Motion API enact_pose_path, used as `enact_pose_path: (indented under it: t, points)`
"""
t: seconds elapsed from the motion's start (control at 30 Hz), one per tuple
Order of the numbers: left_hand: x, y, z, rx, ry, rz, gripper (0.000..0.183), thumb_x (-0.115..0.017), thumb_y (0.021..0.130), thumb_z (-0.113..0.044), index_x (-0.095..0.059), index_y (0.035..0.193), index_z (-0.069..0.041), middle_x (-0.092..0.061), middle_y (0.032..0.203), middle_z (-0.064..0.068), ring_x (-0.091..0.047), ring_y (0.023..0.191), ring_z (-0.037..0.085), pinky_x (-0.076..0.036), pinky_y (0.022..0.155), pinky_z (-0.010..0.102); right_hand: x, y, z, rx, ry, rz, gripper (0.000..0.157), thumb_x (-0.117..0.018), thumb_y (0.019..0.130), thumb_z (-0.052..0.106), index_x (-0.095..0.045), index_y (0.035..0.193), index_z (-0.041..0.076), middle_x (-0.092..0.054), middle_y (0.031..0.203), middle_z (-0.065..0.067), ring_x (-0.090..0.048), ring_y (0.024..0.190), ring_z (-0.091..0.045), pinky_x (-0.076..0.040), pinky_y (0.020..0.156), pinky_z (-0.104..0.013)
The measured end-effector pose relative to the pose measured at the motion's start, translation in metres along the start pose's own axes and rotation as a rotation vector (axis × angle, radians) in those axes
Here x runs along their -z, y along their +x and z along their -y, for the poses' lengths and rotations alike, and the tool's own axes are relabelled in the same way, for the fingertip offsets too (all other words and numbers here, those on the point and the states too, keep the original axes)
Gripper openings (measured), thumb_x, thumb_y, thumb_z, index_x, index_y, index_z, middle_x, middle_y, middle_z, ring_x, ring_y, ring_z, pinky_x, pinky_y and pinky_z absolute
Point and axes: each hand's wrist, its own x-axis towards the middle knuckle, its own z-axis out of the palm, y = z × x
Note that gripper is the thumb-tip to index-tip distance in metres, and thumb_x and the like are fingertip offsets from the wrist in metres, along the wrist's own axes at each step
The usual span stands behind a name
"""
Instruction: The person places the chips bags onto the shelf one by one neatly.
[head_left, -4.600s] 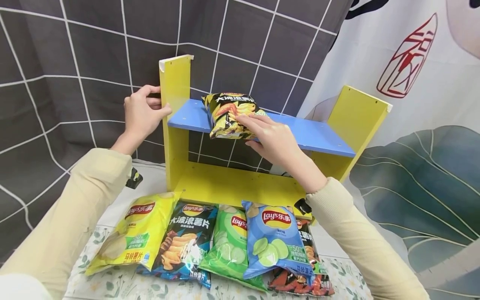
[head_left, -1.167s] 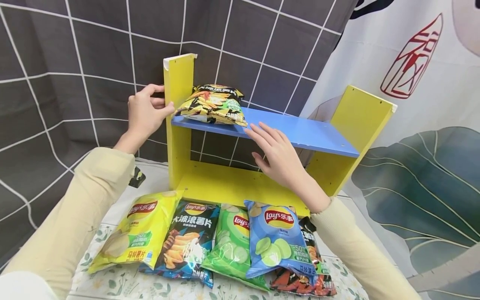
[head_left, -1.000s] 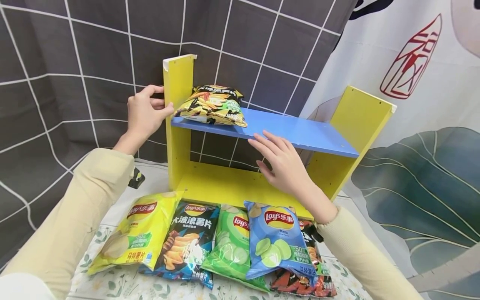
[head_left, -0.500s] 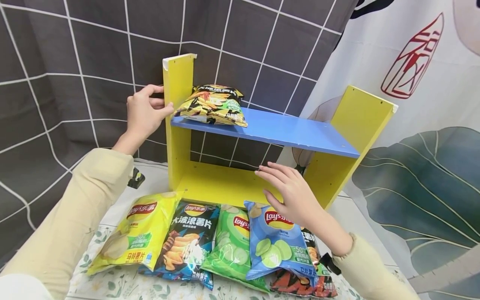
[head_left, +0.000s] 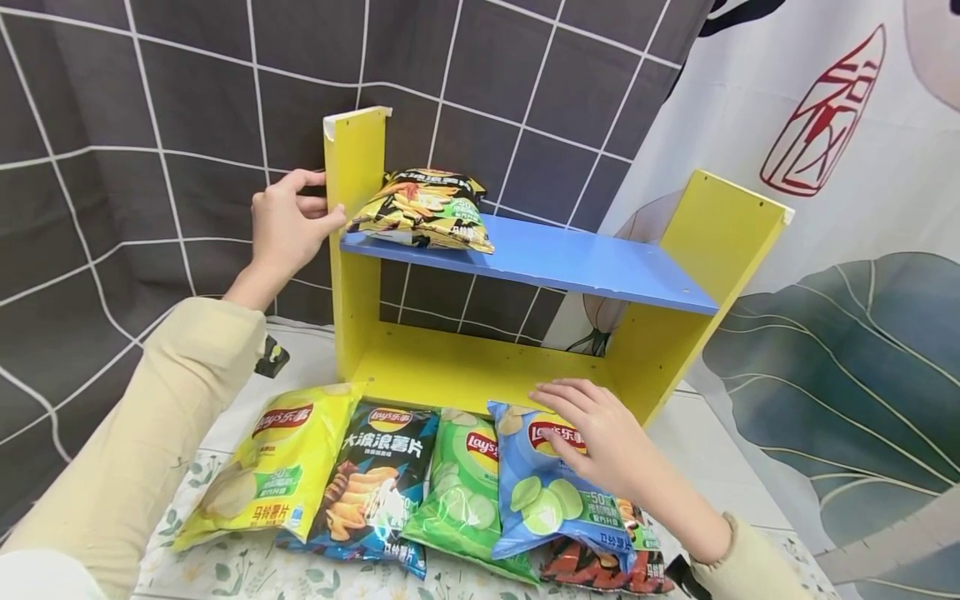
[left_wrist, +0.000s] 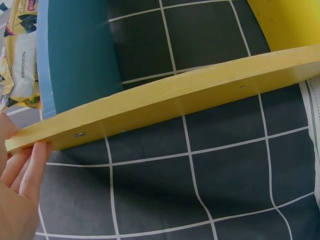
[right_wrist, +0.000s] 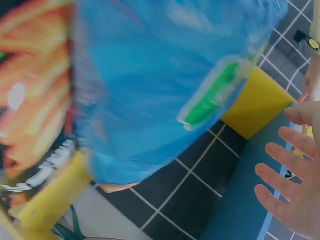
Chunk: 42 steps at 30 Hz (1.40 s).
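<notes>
My left hand (head_left: 285, 221) holds the upright yellow left panel (head_left: 356, 171) of a small shelf, thumb in front and fingers behind. The left wrist view shows the same hand (left_wrist: 22, 175) at the panel's edge. On the blue shelf board (head_left: 592, 262), at its left end, lies a black-and-yellow chip bag (head_left: 423, 212). My right hand (head_left: 603, 437) hovers over the upper part of a blue chip bag (head_left: 543, 508), fingers loosely extended and holding nothing. In the right wrist view those spread fingers (right_wrist: 282, 180) stand apart from the blurred blue bag.
Left of the blue bag lie a yellow chip bag (head_left: 277, 467), a black-and-blue one (head_left: 371, 492) and a green one (head_left: 457, 500). A black-and-red bag (head_left: 588, 567) is partly under the blue bag. A dark gridded curtain (head_left: 202, 92) hangs behind the shelf.
The right hand has set the black-and-yellow chip bag at the board's left end and let go. It has since moved down and right to the blue bag. My left hand stays put.
</notes>
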Motion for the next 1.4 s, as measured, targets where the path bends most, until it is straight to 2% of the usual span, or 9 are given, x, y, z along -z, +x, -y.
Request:
enact_pose_path:
  t: [0.27, 0.5, 0.7, 0.87, 1.07, 1.4]
  points:
    - [0.001, -0.001, -0.001, -0.005, 0.003, -0.004, 0.04, -0.068, 0.084, -0.013, -0.062, 0.122, -0.003, -0.069, 0.111, 0.019, -0.068, 0.102, 0.028, -0.054, 0.091, 0.036, -0.005, -0.027, 0.001, -0.045, -0.012, 0.057, 0.044, -0.072, 0.082, 0.033, -0.064, 0.123, 0.02, -0.065, 0.124, 0.003, -0.056, 0.117, -0.02, -0.053, 0.093, -0.045]
    - [0.0, -0.001, -0.001, -0.003, 0.011, -0.001, 0.04, -0.067, 0.084, -0.013, -0.062, 0.122, -0.003, -0.069, 0.111, 0.019, -0.068, 0.102, 0.027, -0.054, 0.092, 0.036, -0.004, -0.048, 0.007, -0.033, -0.03, 0.138, 0.045, -0.066, 0.087, 0.041, -0.061, 0.128, 0.023, -0.063, 0.128, 0.004, -0.056, 0.123, -0.024, -0.05, 0.098, -0.047]
    - [0.0, -0.002, -0.002, -0.002, 0.006, -0.002, 0.04, -0.067, 0.085, -0.014, -0.061, 0.123, -0.003, -0.069, 0.112, 0.019, -0.068, 0.103, 0.028, -0.053, 0.093, 0.037, -0.004, -0.059, 0.015, -0.015, -0.036, 0.168, 0.047, -0.062, 0.088, 0.048, -0.061, 0.128, 0.023, -0.063, 0.129, 0.008, -0.056, 0.124, -0.021, -0.053, 0.094, -0.045]
    - [0.0, -0.002, -0.003, 0.001, 0.005, -0.003, 0.04, -0.067, 0.085, -0.014, -0.062, 0.123, -0.003, -0.069, 0.112, 0.019, -0.068, 0.103, 0.028, -0.053, 0.093, 0.037, -0.003, -0.067, 0.019, -0.033, -0.027, 0.197, 0.048, -0.06, 0.089, 0.05, -0.06, 0.13, 0.026, -0.061, 0.132, 0.008, -0.056, 0.124, -0.022, -0.055, 0.09, -0.046]
    - [0.0, -0.002, -0.002, -0.01, 0.0, -0.019, 0.039, -0.066, 0.084, -0.014, -0.062, 0.121, -0.003, -0.069, 0.111, 0.019, -0.068, 0.101, 0.028, -0.055, 0.09, 0.035, -0.003, -0.074, 0.02, -0.002, -0.041, 0.178, 0.056, -0.063, 0.087, 0.051, -0.055, 0.137, 0.026, -0.056, 0.14, 0.006, -0.054, 0.128, -0.023, -0.055, 0.091, -0.044]
    - [-0.001, -0.002, -0.001, -0.009, 0.006, -0.02, 0.038, -0.066, 0.085, -0.013, -0.063, 0.122, -0.003, -0.069, 0.111, 0.019, -0.068, 0.102, 0.027, -0.054, 0.092, 0.036, -0.01, -0.087, 0.022, 0.05, -0.101, 0.219, 0.073, -0.064, 0.084, 0.055, -0.041, 0.146, 0.025, -0.045, 0.149, 0.003, -0.049, 0.132, -0.027, -0.055, 0.091, -0.045]
